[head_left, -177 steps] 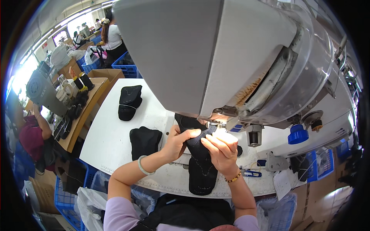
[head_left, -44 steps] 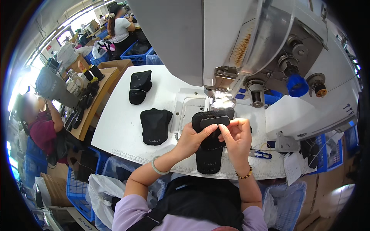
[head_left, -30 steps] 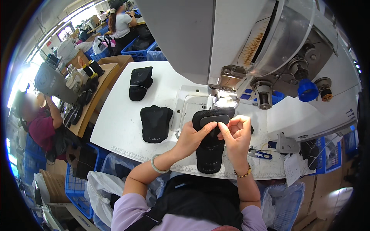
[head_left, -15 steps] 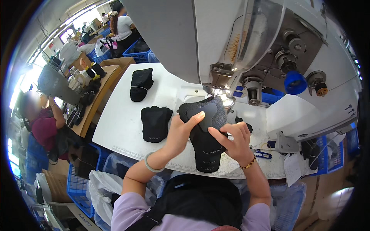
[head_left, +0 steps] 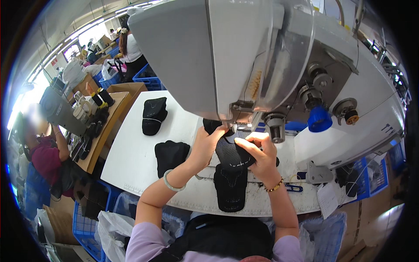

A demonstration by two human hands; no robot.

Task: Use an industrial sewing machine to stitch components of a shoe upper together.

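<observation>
A black fabric piece with grey mesh, shaped like a shoe tongue, lies under the needle area of a white sewing machine. My left hand pinches its left side, thumb on top near the presser foot. My right hand grips its right edge between thumb and fingers. The needle and the piece's far end are partly hidden by the machine head and my fingers. Just below my hands, a similar black piece with pale stitch marks rests near the table's front edge.
On the white table to the left are a black piece and a tied black bundle. Blue thread snips lie right of my right wrist. A blue crate stands lower left. A co-worker sits at far left.
Both hands have carried the mesh piece away from me, in under the machine's needle area. The similar piece beneath it is now more exposed. The whole view has tilted slightly.
</observation>
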